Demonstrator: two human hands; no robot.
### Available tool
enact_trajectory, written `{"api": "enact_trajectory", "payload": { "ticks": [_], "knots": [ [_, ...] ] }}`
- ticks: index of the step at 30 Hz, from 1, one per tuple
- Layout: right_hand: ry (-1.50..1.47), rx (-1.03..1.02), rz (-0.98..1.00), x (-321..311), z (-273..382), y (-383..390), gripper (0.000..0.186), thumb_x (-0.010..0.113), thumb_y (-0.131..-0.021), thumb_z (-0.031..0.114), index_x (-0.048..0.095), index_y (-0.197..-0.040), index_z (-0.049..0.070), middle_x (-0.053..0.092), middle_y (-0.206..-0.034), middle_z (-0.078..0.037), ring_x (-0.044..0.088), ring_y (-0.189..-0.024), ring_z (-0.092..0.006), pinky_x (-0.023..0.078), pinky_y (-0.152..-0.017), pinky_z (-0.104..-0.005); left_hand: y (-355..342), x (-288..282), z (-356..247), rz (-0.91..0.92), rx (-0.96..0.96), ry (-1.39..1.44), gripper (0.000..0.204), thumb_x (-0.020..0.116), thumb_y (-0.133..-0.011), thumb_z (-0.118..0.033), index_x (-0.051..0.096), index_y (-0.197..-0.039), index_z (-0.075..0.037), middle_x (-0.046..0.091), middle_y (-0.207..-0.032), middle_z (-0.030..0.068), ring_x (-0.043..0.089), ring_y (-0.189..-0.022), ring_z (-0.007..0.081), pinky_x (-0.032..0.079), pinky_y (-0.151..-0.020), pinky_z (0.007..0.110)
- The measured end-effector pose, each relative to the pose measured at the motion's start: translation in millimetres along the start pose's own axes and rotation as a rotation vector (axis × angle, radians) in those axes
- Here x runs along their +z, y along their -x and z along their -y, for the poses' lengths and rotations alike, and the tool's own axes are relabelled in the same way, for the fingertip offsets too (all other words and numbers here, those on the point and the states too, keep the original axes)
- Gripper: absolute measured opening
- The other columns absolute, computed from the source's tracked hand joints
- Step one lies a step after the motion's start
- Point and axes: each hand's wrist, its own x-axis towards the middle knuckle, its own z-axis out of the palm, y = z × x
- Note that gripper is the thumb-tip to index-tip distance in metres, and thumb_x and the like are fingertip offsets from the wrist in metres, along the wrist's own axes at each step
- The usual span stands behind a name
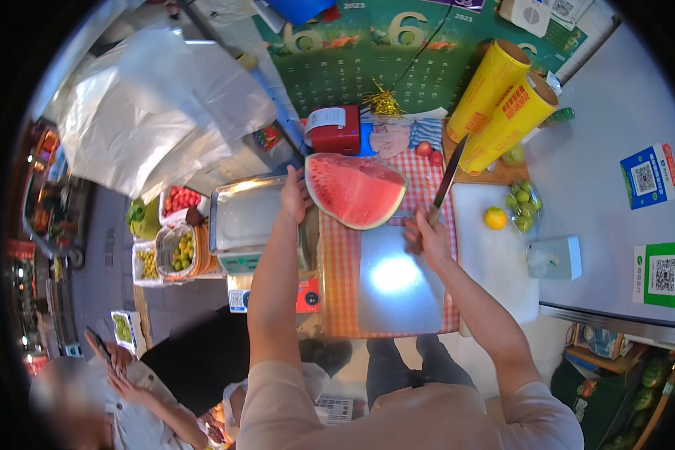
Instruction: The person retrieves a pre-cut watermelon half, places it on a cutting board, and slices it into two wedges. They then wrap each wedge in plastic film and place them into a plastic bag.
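A large wedge of watermelon (356, 189) shows its red flesh over the checked cloth, at the far end of a shiny metal cutting board (400, 281). Against its left end my left hand (295, 196) is closed on the rind, with some fingers partly hidden. To the right of the wedge, my right hand (429, 238) wraps round the handle of a long knife (448, 177). The dark blade points away from me and up, apart from the melon.
Left of the cloth (337, 300) stands a weighing scale with a metal tray (247, 214). On the right are a white board (491, 255), an orange (495, 218), bagged green fruit (523, 204) and yellow film rolls (508, 124). Another person (139, 405) holds a phone at lower left.
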Motion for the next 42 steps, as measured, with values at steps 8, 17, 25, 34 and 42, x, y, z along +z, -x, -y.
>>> {"api": "enact_trajectory", "payload": {
  "ticks": [8,17,25,34,42],
  "knots": [
    [-0.287,-0.179,0.029,24.0,-3.5,-2.1,0.038,0.052,-0.096,0.031,0.049,-0.122,0.005,0.06,-0.112,-0.004,0.057,-0.101,-0.0141,0.048,-0.085,-0.0312,47.0,18.7,28.2,0.345,0.127,0.297,0.069,0.019,-0.096,-0.058,0.04,-0.135,-0.005,0.044,-0.139,0.0105,0.04,-0.129,0.0256,0.03,-0.109,0.041],
    [0.025,0.188,0.229,-93.1,15.9,55.0,0.035,0.052,-0.095,0.036,0.057,-0.11,0.005,0.062,-0.09,-0.003,0.06,-0.082,-0.0117,0.05,-0.073,-0.0294,177.0,39.3,157.2,0.016,0.088,0.435,0.064,0.018,-0.097,-0.053,0.037,-0.138,-0.006,0.04,-0.142,0.0112,0.037,-0.131,0.0288,0.029,-0.109,0.042],
    [1.466,-0.202,-0.035,-198.6,8.1,91.3,0.037,0.066,-0.079,0.026,0.05,-0.108,0.009,0.056,-0.104,-0.018,0.061,-0.084,-0.0365,0.05,-0.07,-0.0463,193.5,44.9,168.9,-0.072,0.122,0.393,0.062,0.017,-0.097,-0.054,0.036,-0.139,-0.014,0.039,-0.143,0.008,0.036,-0.131,0.0287,0.031,-0.106,0.047],
    [1.022,-1.117,-0.335,-104.7,254.7,27.8,0.065,0.07,-0.079,0.026,0.042,-0.133,0.006,0.038,-0.133,-0.025,0.037,-0.123,-0.0419,0.033,-0.101,-0.0472,198.4,33.9,116.4,-0.633,0.28,-0.088,0.059,0.032,-0.095,-0.052,0.046,-0.132,-0.008,0.051,-0.128,0.0122,0.047,-0.118,0.0253,0.033,-0.1,0.04],
    [0.923,-1.556,-0.164,-102.0,246.6,38.8,0.044,0.083,-0.063,0.025,0.05,-0.085,0.004,0.053,-0.118,-0.025,0.06,-0.092,-0.0385,0.052,-0.073,-0.0394,195.9,133.6,29.8,-0.535,0.823,-0.563,0.029,0.048,-0.095,-0.018,0.059,-0.112,0.003,0.06,-0.114,0.0138,0.055,-0.105,0.0214,0.041,-0.094,0.033]
  ]
}}
